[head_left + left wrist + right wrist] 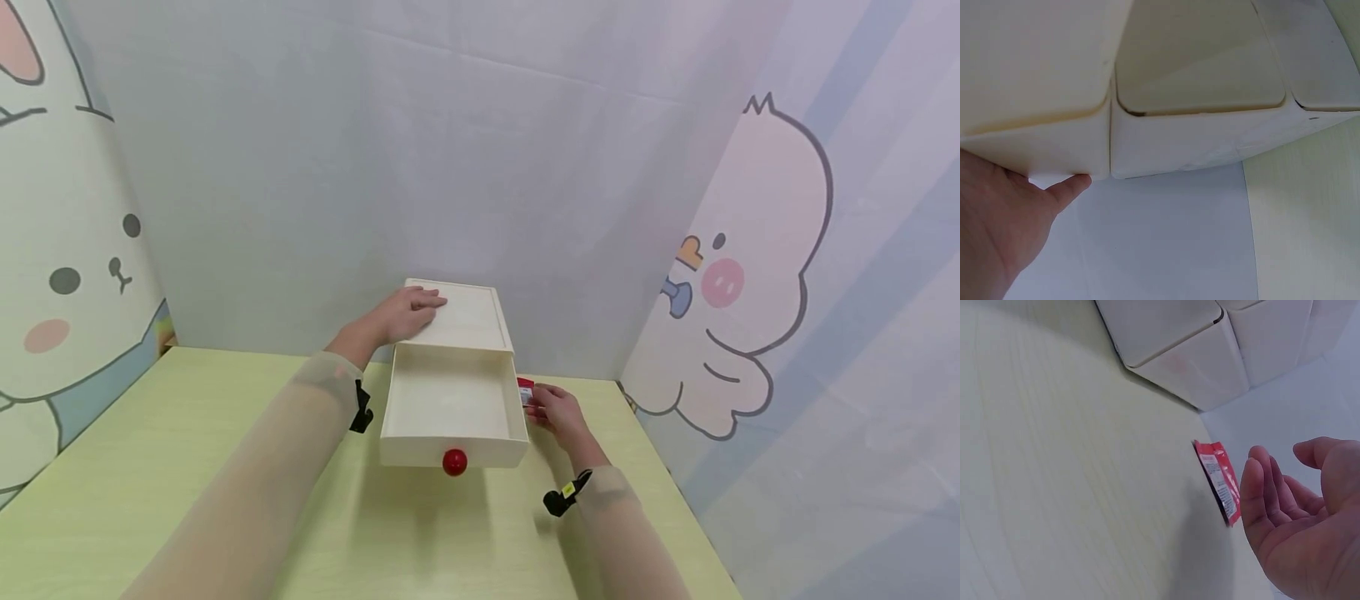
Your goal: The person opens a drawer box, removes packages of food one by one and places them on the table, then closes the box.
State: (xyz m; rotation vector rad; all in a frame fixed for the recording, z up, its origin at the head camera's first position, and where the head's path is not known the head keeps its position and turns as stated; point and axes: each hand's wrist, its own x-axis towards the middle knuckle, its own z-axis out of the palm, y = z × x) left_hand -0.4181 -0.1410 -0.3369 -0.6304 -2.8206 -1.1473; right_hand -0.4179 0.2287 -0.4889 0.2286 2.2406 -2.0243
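Note:
A white drawer cabinet (468, 312) stands at the back of the table, with its top drawer (457, 392) pulled out toward me and a round red knob (454, 462) on the front. My left hand (408, 312) rests flat on the cabinet's top near its left edge; in the left wrist view its thumb (1072, 189) lies along the side edge. To the right of the cabinet, a small red and white packet (1219, 478) with printed text lies on the table. My right hand (1300, 519) hovers beside this packet, fingers loosely bent and nothing between them and the thumb.
The pale yellow-green table (225, 467) runs up to a grey-white curtain (450, 167) behind the cabinet. Cartoon-printed curtains hang at the left and right sides. Each wrist wears a small black camera on a strap.

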